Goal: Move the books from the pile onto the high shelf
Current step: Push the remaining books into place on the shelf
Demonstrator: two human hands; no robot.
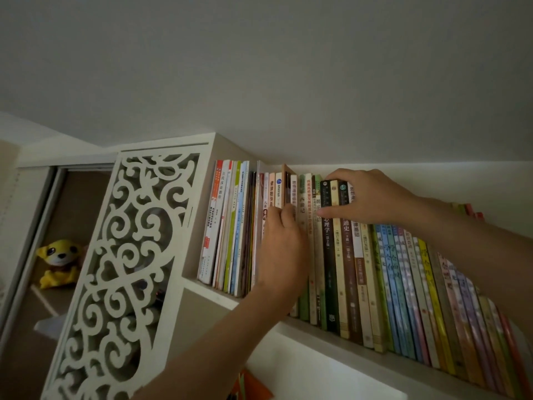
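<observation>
Books (331,255) stand upright, packed along high shelf (317,327). My right hand (372,197) clamps a dark-spined bunch, thumb under, fingers over the tops, steadying them. My left hand (281,249) presses spines leftward, fingers curled, likely holding a gap. Pile not visible.

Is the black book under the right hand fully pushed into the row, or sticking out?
Roughly level with the row: the black book's spine lines up with neighbouring spines, while the right hand grips its top.

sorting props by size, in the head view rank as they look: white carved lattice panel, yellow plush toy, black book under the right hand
1. white carved lattice panel, by far the largest
2. black book
3. yellow plush toy, though it sits farther back, so its true size is unsure
</observation>
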